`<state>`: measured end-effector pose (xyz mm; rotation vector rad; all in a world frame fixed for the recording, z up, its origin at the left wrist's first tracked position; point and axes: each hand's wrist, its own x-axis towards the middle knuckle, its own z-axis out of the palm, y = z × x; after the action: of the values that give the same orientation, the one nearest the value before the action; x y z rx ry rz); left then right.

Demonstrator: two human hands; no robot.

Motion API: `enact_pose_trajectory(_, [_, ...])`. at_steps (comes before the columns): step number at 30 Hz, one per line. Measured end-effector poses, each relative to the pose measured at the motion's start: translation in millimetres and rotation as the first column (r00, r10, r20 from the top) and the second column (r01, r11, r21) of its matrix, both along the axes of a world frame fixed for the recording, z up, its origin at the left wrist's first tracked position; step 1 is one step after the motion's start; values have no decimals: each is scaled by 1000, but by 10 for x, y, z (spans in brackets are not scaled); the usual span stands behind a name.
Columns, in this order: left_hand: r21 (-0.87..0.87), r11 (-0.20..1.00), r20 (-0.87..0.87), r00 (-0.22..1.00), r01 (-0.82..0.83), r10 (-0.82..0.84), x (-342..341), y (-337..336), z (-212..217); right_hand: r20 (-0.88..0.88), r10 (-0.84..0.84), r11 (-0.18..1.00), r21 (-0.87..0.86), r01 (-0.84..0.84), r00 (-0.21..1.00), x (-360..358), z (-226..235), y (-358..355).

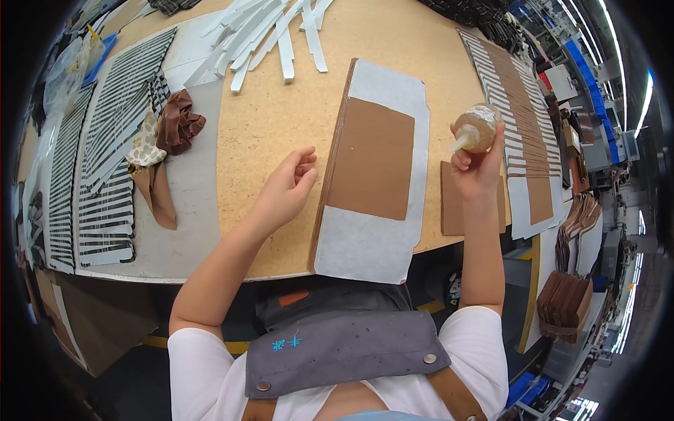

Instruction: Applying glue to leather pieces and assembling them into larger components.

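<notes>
In front of me, a stack of white panels (365, 238) lies at a slight slant on the table, its layered brown edge facing left. A brown rectangle (372, 158) covers the middle of the top panel. My right hand (479, 165) is raised to the right of the stack, wrapped round a squat, cloudy squeeze bottle (486, 118). The bottle is tilted, its pale nozzle pointing left and down toward the panel. My left hand (289, 184) hovers just left of the stack with fingers loosely bent, thumb apart and nothing in it.
Brown rectangular pieces (453, 210) lie below my right hand. Fanned brown and white pieces (523, 119) line the right side. Loose white strips (263, 31) are heaped at the back. Crumpled brown scrap (180, 123) and rows of striped pieces (105, 217) lie left.
</notes>
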<state>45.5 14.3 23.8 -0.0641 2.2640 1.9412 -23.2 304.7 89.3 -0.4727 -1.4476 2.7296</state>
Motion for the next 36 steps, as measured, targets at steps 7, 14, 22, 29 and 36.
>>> enact_pose_trajectory(7, [164, 985, 230, 969, 55, -93, 56, 11, 74, 9, 108, 993, -40, -108, 994, 147, -131, 309])
enact_pose_trajectory(14, [232, 973, 333, 939, 13, -92, 8, 10, 138, 45, -2, 1000, 26, 0, 999, 198, -188, 283])
enact_pose_trajectory(22, [241, 971, 376, 922, -5, -88, -20, 25, 151, -20, 26, 993, 120, -23, 999, 134, -151, -130])
enact_pose_trajectory(29, [122, 992, 360, 931, 18, -61, -12, 64, 225, -228, 210, 929, 350, -122, 951, -214, -411, -295])
enact_pose_trajectory(36, [282, 957, 444, 893, -64, -71, -38, 33, 198, -201, 193, 970, 187, -155, 960, -334, -704, -258])
